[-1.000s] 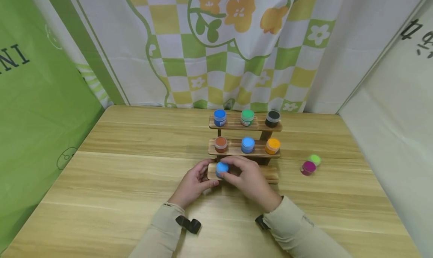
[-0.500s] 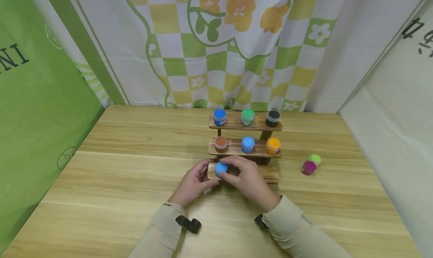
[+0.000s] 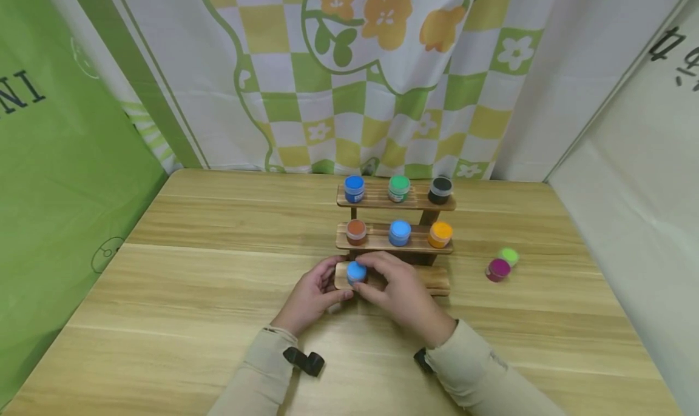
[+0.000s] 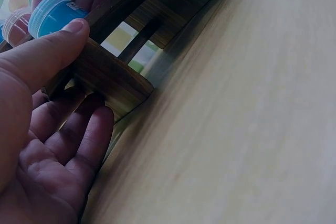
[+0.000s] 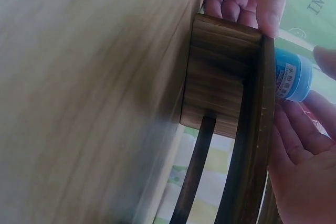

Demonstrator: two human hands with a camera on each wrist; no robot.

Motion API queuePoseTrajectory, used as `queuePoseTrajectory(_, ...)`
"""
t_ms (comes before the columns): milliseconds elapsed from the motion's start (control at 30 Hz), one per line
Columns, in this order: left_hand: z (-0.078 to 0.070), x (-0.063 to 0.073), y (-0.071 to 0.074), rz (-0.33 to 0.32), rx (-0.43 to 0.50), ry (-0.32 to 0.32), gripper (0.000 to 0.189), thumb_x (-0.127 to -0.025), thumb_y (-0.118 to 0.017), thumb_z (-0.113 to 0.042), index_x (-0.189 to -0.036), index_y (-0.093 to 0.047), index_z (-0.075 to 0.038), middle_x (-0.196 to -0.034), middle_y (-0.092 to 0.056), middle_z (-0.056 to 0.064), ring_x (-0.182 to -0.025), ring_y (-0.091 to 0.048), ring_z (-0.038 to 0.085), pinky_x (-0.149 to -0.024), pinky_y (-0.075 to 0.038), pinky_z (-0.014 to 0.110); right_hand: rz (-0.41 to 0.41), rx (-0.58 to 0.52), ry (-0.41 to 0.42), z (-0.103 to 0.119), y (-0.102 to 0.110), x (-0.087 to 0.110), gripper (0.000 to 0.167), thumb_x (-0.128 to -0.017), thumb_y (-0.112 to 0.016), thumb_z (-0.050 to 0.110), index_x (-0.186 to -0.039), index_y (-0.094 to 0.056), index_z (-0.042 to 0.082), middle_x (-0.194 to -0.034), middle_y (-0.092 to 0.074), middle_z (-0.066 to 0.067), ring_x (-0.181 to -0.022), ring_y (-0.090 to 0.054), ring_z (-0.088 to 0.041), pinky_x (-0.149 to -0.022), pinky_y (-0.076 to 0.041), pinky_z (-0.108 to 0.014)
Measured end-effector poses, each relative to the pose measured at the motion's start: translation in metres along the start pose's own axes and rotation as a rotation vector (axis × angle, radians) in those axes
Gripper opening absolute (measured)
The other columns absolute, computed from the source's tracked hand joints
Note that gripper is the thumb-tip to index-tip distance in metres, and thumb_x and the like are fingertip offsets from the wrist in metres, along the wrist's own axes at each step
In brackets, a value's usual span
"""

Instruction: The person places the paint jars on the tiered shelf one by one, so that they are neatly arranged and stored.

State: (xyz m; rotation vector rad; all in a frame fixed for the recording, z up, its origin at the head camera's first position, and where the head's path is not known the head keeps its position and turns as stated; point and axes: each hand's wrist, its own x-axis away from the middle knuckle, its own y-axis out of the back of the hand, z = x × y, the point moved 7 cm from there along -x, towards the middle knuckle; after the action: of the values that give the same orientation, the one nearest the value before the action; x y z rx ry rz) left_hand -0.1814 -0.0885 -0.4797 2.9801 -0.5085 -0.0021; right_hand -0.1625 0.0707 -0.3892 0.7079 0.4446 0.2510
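Note:
A three-tier wooden display rack (image 3: 434, 281) holds small paint jars. My left hand (image 3: 312, 296) grips the left end of its lowest shelf, thumb on the front edge and fingers by the side panel (image 5: 215, 72). A light blue paint jar (image 3: 357, 273) stands upright on that end, its label facing the right wrist camera. Around this jar my right hand (image 3: 401, 291) is loosely spread, index finger at the far side and thumb near the front. In the right wrist view the right thumb (image 5: 326, 61) is apart from the jar, while the other fingers lie close beside it.
On the middle shelf stand brown (image 3: 357, 232), light blue (image 3: 400, 233) and orange (image 3: 440, 234) jars. The top shelf bears blue (image 3: 354, 188), green (image 3: 399, 188) and black (image 3: 440, 190) ones. Purple (image 3: 498, 270) and lime green (image 3: 509, 257) jars sit on the table, right of the rack.
The light blue jar on the lowest shelf has shifted slightly left. My right thumb and index finger have loosened from it. The left hand keeps its place on the rack.

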Motion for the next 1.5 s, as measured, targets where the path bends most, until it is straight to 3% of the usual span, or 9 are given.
queuePoseTrajectory(267, -0.001, 0.0, 0.0, 0.0, 0.001, -0.003, 0.066, -0.086, -0.079, -0.006, -0.144, -0.049, -0.009, -0.143, -0.058, 0.008, -0.123, -0.059, 0.021, -0.095, -0.053, 0.024, -0.049, 0.079, 0.051, 0.004, 0.007, 0.006, 0.04, -0.082, -0.086, 0.019, -0.118, -0.071, 0.009, -0.119, -0.069, 0.0, -0.113, -0.064, -0.019, -0.099, -0.055, -0.039)
queuePoseTrajectory(667, -0.004, 0.001, 0.001, -0.005, -0.029, -0.008, 0.068, -0.086, -0.079, -0.007, -0.146, -0.046, -0.004, -0.153, -0.046, 0.014, -0.137, -0.048, 0.026, -0.103, -0.05, 0.035, -0.074, 0.04, -0.017, -0.01, 0.022, 0.02, 0.04, -0.083, -0.085, 0.017, -0.119, -0.071, 0.008, -0.12, -0.07, -0.001, -0.113, -0.065, -0.02, -0.098, -0.055, -0.042)
queuePoseTrajectory(1500, -0.003, 0.001, 0.0, -0.007, -0.034, 0.001, 0.069, -0.085, -0.08, -0.007, -0.146, -0.046, -0.005, -0.155, -0.042, 0.014, -0.142, -0.041, 0.025, -0.109, -0.046, 0.04, -0.167, 0.015, -0.148, -0.037, 0.058, 0.043, 0.035, -0.082, -0.083, 0.009, -0.115, -0.071, 0.007, -0.116, -0.071, -0.004, -0.105, -0.067, -0.022, -0.09, -0.058, -0.044)
